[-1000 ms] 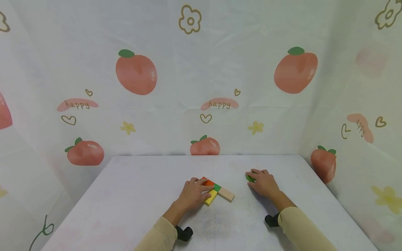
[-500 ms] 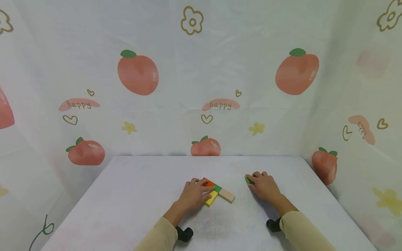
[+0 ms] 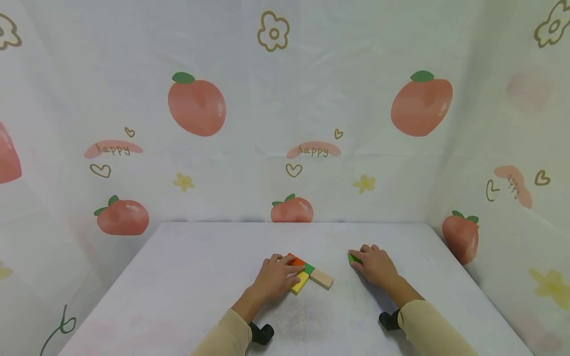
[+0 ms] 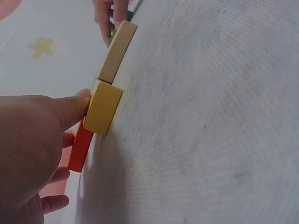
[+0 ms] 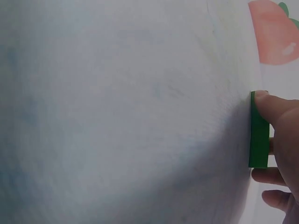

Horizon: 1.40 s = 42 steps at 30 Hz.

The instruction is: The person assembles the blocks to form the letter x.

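Near the middle of the table, several wooden blocks touch in a group: an orange block point(image 3: 296, 260), a small green block point(image 3: 309, 268), a yellow block point(image 3: 300, 283) and a plain wood block point(image 3: 321, 279). My left hand point(image 3: 273, 277) rests on this group with fingers extended. In the left wrist view its thumb touches the yellow block's edge, and other fingers lie beside the orange block; the index fingertip is hidden. Farther right, my right hand point(image 3: 377, 264) pinches another green block point(image 5: 259, 135) low at the table surface, thumb on one side and fingers on the other.
The white table point(image 3: 191, 277) runs back to a fabric backdrop point(image 3: 249, 109) printed with fruit and flowers, which also encloses the sides. Black wrist-worn pieces point(image 3: 261, 334) stick out below both sleeves.
My right hand has drawn slightly nearer with the green block, and its fingers have gathered closer on it. The left hand and the block group stay put; the view shifted a little.
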Each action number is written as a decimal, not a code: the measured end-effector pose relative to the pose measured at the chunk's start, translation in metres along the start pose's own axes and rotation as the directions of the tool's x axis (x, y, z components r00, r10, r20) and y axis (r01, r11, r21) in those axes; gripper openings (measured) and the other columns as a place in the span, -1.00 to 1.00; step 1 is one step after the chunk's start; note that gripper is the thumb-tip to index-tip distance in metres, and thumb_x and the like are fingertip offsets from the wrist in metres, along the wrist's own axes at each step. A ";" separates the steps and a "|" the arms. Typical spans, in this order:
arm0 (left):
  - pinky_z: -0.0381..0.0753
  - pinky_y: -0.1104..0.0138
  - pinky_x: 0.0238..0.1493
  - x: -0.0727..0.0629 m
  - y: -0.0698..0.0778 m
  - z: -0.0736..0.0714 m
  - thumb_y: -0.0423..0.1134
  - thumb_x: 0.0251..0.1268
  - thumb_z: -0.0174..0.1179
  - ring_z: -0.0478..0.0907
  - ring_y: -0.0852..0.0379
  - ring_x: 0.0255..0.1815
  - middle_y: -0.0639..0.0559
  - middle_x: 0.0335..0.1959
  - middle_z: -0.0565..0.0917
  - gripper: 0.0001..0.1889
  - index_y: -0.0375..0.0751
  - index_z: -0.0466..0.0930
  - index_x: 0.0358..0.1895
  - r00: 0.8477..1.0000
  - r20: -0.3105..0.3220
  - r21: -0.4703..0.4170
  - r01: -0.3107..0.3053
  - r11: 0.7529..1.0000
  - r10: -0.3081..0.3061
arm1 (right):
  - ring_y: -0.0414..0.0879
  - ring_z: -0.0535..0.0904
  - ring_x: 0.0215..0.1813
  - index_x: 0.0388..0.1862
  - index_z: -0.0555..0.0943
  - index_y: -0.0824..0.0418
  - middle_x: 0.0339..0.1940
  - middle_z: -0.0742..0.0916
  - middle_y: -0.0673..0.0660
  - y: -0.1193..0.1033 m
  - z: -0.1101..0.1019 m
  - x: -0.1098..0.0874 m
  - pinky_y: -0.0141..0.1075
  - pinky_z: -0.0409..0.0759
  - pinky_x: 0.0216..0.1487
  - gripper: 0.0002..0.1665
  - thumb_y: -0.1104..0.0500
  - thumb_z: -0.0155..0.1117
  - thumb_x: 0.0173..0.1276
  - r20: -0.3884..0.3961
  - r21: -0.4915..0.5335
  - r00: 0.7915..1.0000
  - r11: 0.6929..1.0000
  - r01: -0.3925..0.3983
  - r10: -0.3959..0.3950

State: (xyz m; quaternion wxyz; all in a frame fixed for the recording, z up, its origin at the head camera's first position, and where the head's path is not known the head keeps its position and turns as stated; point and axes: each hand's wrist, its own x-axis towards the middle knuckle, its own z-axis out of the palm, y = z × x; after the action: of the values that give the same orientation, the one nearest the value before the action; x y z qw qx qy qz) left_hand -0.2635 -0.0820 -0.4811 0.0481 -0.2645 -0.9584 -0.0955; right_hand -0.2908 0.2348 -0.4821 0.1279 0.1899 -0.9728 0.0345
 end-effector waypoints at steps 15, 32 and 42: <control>0.36 0.05 0.06 0.000 0.001 -0.001 0.08 0.38 0.13 0.31 -0.09 0.23 0.02 0.32 0.44 -0.59 0.28 0.54 0.27 1.000 0.006 -0.014 0.006 1.000 -0.006 | 0.05 0.51 -0.22 0.08 0.68 0.10 -0.23 0.64 0.12 0.001 -0.005 0.001 -0.05 0.51 -0.26 -0.56 -0.01 0.40 0.24 -0.005 0.045 1.000 0.999 0.000 0.000; 0.36 0.06 0.05 -0.001 0.000 -0.001 0.08 0.38 0.14 0.32 -0.09 0.22 0.01 0.32 0.44 -0.59 0.27 0.54 0.27 1.000 -0.003 -0.019 -0.001 1.000 0.000 | -0.01 0.48 -0.21 0.06 0.68 0.12 -0.27 0.61 0.07 0.001 -0.005 0.017 -0.13 0.49 -0.24 -0.52 -0.04 0.45 0.18 0.017 0.100 1.000 0.995 -0.026 0.025; 0.36 0.06 0.05 -0.001 0.000 -0.002 0.08 0.37 0.15 0.32 -0.09 0.22 0.02 0.31 0.45 -0.59 0.28 0.54 0.26 1.000 -0.006 -0.016 0.004 1.000 -0.004 | 0.00 0.49 -0.18 0.00 0.69 0.11 -0.23 0.61 0.08 -0.006 -0.007 0.024 -0.09 0.50 -0.21 -0.54 -0.05 0.47 0.15 0.040 0.159 0.999 0.987 -0.038 0.032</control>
State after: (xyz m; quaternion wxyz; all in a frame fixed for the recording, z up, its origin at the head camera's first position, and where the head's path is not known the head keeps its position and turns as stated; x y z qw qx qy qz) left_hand -0.2620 -0.0827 -0.4796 0.0488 -0.2625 -0.9580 -0.1044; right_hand -0.3084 0.2211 -0.4691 0.0936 0.1829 -0.9724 0.1108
